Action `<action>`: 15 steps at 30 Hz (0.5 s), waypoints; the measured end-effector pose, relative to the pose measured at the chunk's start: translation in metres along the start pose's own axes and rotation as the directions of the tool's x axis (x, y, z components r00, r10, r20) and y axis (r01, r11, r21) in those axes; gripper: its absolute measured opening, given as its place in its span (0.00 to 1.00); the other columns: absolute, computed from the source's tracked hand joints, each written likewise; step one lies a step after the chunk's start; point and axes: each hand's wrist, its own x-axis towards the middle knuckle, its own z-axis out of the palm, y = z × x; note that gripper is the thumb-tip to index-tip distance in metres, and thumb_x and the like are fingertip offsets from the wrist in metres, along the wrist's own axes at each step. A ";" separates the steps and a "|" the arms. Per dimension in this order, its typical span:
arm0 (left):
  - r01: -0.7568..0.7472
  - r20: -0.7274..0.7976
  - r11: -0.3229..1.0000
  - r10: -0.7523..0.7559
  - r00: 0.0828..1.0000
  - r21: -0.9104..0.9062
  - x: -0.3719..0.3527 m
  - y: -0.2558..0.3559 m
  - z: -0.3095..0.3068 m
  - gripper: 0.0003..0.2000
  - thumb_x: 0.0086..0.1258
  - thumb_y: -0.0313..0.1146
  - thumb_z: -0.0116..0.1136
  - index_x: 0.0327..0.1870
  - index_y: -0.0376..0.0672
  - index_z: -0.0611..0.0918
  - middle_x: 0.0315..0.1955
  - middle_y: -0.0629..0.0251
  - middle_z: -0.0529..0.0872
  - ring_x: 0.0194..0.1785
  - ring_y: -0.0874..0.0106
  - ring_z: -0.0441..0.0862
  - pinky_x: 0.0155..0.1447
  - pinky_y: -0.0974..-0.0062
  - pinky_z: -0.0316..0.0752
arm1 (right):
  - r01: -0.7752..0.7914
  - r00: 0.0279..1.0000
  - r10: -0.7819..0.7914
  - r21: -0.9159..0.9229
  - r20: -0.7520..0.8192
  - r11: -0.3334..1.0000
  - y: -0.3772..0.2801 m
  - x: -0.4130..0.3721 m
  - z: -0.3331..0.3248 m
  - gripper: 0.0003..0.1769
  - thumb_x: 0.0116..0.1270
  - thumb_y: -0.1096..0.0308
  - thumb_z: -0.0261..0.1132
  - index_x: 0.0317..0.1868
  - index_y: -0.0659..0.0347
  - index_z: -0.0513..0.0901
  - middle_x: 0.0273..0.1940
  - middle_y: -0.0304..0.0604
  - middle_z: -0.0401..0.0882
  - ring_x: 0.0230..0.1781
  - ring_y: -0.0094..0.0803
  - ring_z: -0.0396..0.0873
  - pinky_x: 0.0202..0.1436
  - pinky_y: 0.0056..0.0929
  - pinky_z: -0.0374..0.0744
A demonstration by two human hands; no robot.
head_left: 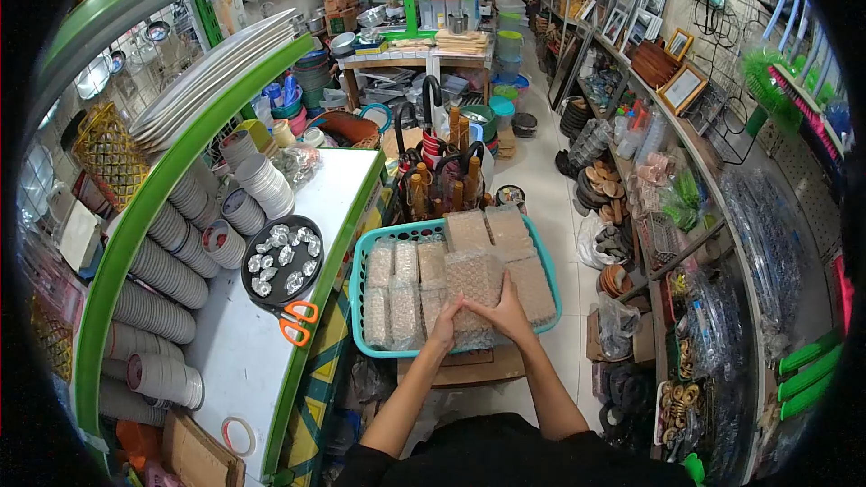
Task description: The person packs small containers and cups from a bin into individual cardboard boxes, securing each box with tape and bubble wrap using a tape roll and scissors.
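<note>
Both of my hands grip one bubble-wrapped box (473, 278), tan under its clear wrap. My left hand (444, 325) presses its near left side, and my right hand (508, 310) holds the right side, with the thumbs close together near the middle. The box is over a turquoise plastic basket (363, 302), which holds several similar wrapped packages. Smaller wrapped packages (406, 263) fill the basket's left part; larger wrapped boxes (511, 230) lie at the back and right. Whether the held box rests on others underneath is hidden.
A cardboard box (478, 368) sits under the basket. To the left, a white shelf (236, 356) bears stacked bowls (162, 271), a black tray (262, 293) of small silvery pieces, orange-handled scissors (298, 323) and a tape roll (238, 436). Umbrellas (442, 171) stand behind. Crowded shelves (667, 140) line the right.
</note>
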 end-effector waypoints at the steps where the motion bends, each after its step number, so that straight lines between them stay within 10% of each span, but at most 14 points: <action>1: 0.032 0.022 0.999 -0.031 0.999 -0.035 0.000 0.000 0.002 0.24 0.72 0.41 0.52 0.63 0.37 0.66 0.55 0.58 0.76 0.57 0.66 0.76 0.60 0.67 0.72 | -0.003 1.000 0.003 -0.002 -0.001 1.000 -0.003 -0.002 -0.002 0.66 0.47 0.36 0.71 0.71 0.73 0.46 0.68 0.65 0.55 0.67 0.54 0.62 0.65 0.41 0.67; 15: -0.111 -0.029 0.987 0.115 0.993 0.115 0.040 -0.051 -0.025 0.26 0.77 0.34 0.40 0.73 0.39 0.55 0.67 0.54 0.63 0.69 0.63 0.62 0.70 0.70 0.58 | -0.112 0.983 -0.002 -0.605 -0.185 0.788 -0.034 -0.011 0.014 0.54 0.50 0.44 0.68 0.67 0.75 0.58 0.59 0.62 0.64 0.53 0.55 0.67 0.56 0.48 0.67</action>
